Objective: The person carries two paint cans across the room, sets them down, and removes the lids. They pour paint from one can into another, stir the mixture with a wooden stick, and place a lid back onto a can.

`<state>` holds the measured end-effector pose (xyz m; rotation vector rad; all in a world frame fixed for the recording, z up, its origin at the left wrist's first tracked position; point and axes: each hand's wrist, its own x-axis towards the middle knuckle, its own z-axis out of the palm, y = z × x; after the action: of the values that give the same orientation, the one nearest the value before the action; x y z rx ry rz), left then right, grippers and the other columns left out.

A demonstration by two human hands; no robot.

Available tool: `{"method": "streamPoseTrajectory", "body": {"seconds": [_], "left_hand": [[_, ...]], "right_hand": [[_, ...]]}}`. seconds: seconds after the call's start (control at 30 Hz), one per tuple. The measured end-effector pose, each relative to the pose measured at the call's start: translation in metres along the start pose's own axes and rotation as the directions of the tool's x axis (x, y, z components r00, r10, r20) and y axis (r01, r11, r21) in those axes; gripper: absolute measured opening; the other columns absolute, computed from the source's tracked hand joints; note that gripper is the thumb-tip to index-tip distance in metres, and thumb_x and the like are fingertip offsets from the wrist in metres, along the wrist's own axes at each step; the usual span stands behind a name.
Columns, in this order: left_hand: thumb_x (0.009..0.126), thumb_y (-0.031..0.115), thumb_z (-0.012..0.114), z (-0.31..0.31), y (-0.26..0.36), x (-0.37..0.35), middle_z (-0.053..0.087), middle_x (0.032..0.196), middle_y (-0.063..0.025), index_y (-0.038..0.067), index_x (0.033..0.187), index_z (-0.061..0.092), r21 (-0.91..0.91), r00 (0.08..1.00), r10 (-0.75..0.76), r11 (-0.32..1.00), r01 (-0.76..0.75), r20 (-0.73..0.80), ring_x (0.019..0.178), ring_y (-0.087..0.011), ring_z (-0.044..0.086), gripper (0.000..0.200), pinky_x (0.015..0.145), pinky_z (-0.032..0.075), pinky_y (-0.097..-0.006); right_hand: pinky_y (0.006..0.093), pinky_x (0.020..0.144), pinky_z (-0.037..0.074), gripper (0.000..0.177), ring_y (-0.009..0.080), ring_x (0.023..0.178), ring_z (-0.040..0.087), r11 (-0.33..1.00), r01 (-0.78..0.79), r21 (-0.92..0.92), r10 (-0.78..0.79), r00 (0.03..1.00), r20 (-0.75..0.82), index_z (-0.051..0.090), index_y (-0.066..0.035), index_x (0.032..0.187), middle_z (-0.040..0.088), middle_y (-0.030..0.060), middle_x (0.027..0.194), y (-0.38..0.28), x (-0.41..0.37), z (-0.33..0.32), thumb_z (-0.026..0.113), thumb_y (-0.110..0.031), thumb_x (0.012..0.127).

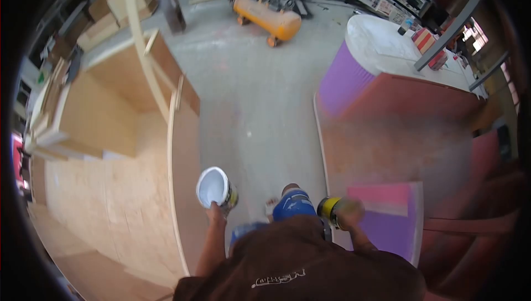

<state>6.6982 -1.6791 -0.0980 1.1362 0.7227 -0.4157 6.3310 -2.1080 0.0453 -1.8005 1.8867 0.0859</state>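
Observation:
In my left hand [217, 216] is an open paint can [220, 182], its mouth tilted up toward me and its inside whitish. The fingers wrap round the can's near side. My right hand [349, 216], smeared by motion, grips a black and yellow can [328, 208] close to my right leg. Whether this second can is open or lidded does not show. Just beyond that hand lies a pink and purple panel [387, 215].
On the left stands a large plywood cabinet frame [185, 129] with a wooden strip leaning on it. To the right is a counter with a purple curved end [344, 79] and a white top. Ahead, an orange air compressor [265, 19] stands on the grey floor [254, 91].

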Motion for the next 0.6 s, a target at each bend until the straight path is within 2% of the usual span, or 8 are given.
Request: {"method": "streamPoseTrajectory", "body": {"seconds": [0.03, 0.1, 0.2, 0.27, 0.37, 0.43, 0.47, 0.6], "left_hand": [[0.097, 0.02, 0.047, 0.048, 0.029, 0.004, 0.062, 0.116, -0.0224, 0.001, 0.136, 0.046, 0.015, 0.999, 0.017, 1.0, -0.018, 0.03, 0.107, -0.031, 0.066, 0.044, 0.079, 0.061, -0.046], [0.097, 0.022, 0.044, 0.129, 0.077, 0.005, 0.062, 0.119, -0.0226, -0.002, 0.134, 0.046, -0.046, 0.967, -0.241, 0.968, 0.245, 0.082, 0.106, -0.0311, 0.066, 0.044, 0.081, 0.061, -0.0442], [0.096, 0.022, 0.041, 0.23, 0.111, 0.054, 0.062, 0.119, -0.022, 0.0, 0.133, 0.047, -0.007, 0.961, -0.262, 0.965, 0.263, 0.09, 0.102, -0.032, 0.067, 0.043, 0.076, 0.062, -0.0429], [0.096, 0.022, 0.042, 0.311, 0.132, 0.096, 0.063, 0.118, -0.0215, 0.002, 0.133, 0.047, -0.046, 0.966, -0.238, 0.969, 0.244, 0.105, 0.101, -0.0319, 0.068, 0.043, 0.074, 0.062, -0.0426], [0.094, 0.021, 0.047, 0.413, 0.156, 0.122, 0.066, 0.111, -0.0205, 0.001, 0.132, 0.048, 0.066, 0.968, -0.215, 0.976, 0.208, 0.133, 0.091, -0.0326, 0.07, 0.043, 0.069, 0.062, -0.042], [0.093, 0.02, 0.049, 0.493, 0.179, 0.148, 0.068, 0.103, -0.0196, -0.002, 0.13, 0.048, 0.099, 0.985, -0.064, 0.994, 0.048, 0.161, 0.079, -0.0329, 0.071, 0.043, 0.064, 0.061, -0.0418], [0.093, 0.02, 0.048, 0.531, 0.192, 0.164, 0.069, 0.099, -0.0192, -0.001, 0.13, 0.048, 0.103, 0.985, -0.088, 0.992, 0.074, 0.146, 0.073, -0.0331, 0.071, 0.043, 0.06, 0.06, -0.0423], [0.093, 0.02, 0.048, 0.696, 0.248, 0.18, 0.069, 0.098, -0.0199, 0.0, 0.131, 0.047, 0.222, 0.971, -0.095, 0.974, 0.045, 0.218, 0.075, -0.0325, 0.072, 0.043, 0.06, 0.06, -0.0414]], "right_hand": [[0.0544, 0.11, 0.036, 0.125, 0.0478, 0.131, 0.039, 0.999, -0.011, 0.035, 0.012, 1.0, -0.008, 0.024, -0.018, 0.152, 0.035, 0.0292, 0.142, -0.033, 0.021, 0.0, 0.095, -0.04, 0.051], [0.0546, 0.11, 0.036, 0.125, 0.0474, 0.13, 0.039, 0.999, 0.017, -0.048, -0.017, 1.0, -0.005, 0.026, -0.017, 0.15, 0.036, 0.027, 0.141, -0.087, 0.06, 0.0, 0.095, -0.041, 0.05], [0.0542, 0.111, 0.035, 0.125, 0.0469, 0.132, 0.037, 0.995, 0.092, 0.043, -0.096, 0.991, 0.098, 0.027, -0.017, 0.15, 0.037, 0.0255, 0.141, -0.174, 0.137, 0.017, 0.096, -0.043, 0.048], [0.0535, 0.112, 0.035, 0.125, 0.0458, 0.133, 0.036, 0.996, 0.089, -0.012, -0.088, 0.993, 0.077, 0.028, -0.017, 0.15, 0.038, 0.0238, 0.141, -0.245, 0.184, 0.037, 0.095, -0.044, 0.048], [0.0535, 0.113, 0.034, 0.124, 0.0428, 0.136, 0.037, 0.985, 0.152, -0.077, -0.143, 0.983, 0.116, 0.029, -0.018, 0.15, 0.038, 0.02, 0.145, -0.347, 0.247, 0.033, 0.094, -0.044, 0.048], [0.0548, 0.113, 0.034, 0.126, 0.0415, 0.139, 0.036, 0.979, 0.196, -0.061, -0.184, 0.971, 0.155, 0.028, -0.017, 0.152, 0.037, 0.0191, 0.149, -0.43, 0.294, 0.034, 0.094, -0.048, 0.048], [0.0571, 0.113, 0.033, 0.132, 0.0471, 0.14, 0.032, 0.974, 0.164, -0.154, -0.134, 0.974, 0.184, 0.023, -0.014, 0.154, 0.033, 0.0251, 0.151, -0.485, 0.297, 0.013, 0.094, -0.048, 0.048], [0.0574, 0.112, 0.036, 0.131, 0.0488, 0.14, 0.03, 0.947, 0.259, -0.191, -0.218, 0.952, 0.213, 0.024, -0.016, 0.154, 0.031, 0.0276, 0.151, -0.612, 0.394, 0.02, 0.094, -0.048, 0.048]]}}
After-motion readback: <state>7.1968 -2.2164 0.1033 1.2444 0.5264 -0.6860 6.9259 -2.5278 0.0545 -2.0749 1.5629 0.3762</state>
